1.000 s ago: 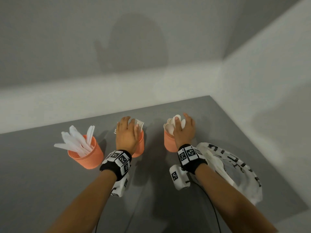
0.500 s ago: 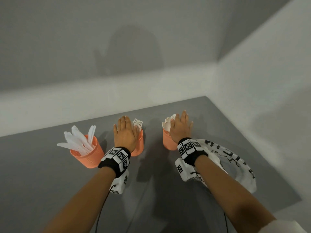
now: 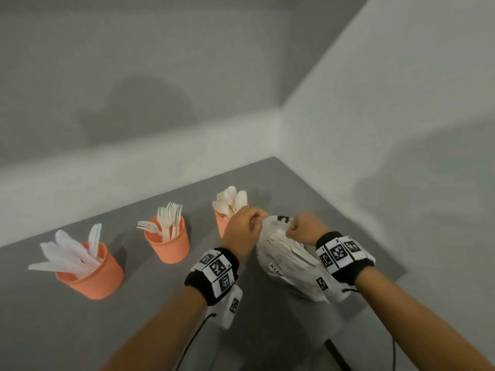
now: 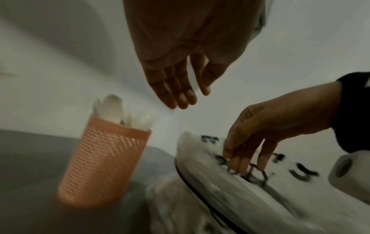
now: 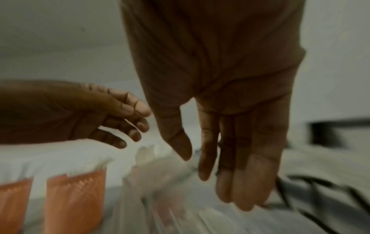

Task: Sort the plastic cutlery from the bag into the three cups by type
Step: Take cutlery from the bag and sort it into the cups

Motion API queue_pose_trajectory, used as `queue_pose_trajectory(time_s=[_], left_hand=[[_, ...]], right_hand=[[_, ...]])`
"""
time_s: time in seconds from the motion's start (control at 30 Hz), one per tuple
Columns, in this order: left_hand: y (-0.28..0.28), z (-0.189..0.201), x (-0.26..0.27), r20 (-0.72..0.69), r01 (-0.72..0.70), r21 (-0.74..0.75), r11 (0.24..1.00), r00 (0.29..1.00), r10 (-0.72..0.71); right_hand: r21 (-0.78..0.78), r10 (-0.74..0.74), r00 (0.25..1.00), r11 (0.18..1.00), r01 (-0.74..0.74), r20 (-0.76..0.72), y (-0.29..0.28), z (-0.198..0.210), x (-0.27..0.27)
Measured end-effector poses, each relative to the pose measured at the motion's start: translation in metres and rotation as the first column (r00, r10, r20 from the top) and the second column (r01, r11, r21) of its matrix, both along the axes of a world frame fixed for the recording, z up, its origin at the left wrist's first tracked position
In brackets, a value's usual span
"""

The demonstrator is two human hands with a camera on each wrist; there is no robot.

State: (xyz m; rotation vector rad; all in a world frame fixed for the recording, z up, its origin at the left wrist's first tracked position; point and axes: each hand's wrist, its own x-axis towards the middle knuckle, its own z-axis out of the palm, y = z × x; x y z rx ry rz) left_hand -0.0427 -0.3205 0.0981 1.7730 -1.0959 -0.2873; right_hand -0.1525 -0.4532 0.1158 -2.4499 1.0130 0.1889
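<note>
My left hand (image 3: pixel 242 228) and right hand (image 3: pixel 305 228) meet over the bag (image 3: pixel 289 263) on the desk (image 3: pixel 134 330), just right of the spoon cup (image 3: pixel 221 223). Wrist views show loosely spread fingers, right fingertips (image 4: pixel 238 164) touching the bag; any pinching I cannot tell. Fork cup (image 3: pixel 168 243) and knife cup (image 3: pixel 91 277) stand leftward.

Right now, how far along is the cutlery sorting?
Done: knives stand in the left orange cup, forks in the middle cup, spoons in the right cup. In hand: left hand and right hand are at the top edge of the bag. Left: white cutlery shows through the bag, unsorted.
</note>
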Motion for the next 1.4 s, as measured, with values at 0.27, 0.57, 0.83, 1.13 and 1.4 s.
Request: queue_pose_trajectory(time_s=[0.27, 0.57, 0.83, 1.13, 1.4], left_hand=[[-0.021, -0.038, -0.038, -0.078, 0.008, 0.533, 0.846, 0.996, 0.04], [-0.01, -0.035, -0.033, -0.081, 0.013, 0.49, 0.872, 0.996, 0.031], [-0.007, -0.029, -0.028, -0.106, -0.039, 0.46, 0.887, 0.99, 0.098], [-0.01, -0.025, -0.028, -0.176, -0.047, 0.437, 0.898, 0.975, 0.137], [-0.008, -0.021, -0.027, -0.247, 0.017, 0.427, 0.904, 0.964, 0.099]], right_hand=[[0.022, 0.013, 0.987, 1.0, -0.01, -0.159, -0.006, -0.064, -0.035], [-0.113, 0.027, 0.993, 0.993, -0.04, -0.116, 0.0, -0.066, -0.027], [0.048, 0.048, 0.996, 0.998, -0.051, 0.08, 0.007, -0.065, -0.024], [0.135, -0.078, 0.991, 0.989, 0.063, 0.106, 0.002, -0.064, -0.028], [0.193, -0.089, 0.973, 0.98, 0.048, 0.212, 0.01, -0.06, -0.029]])
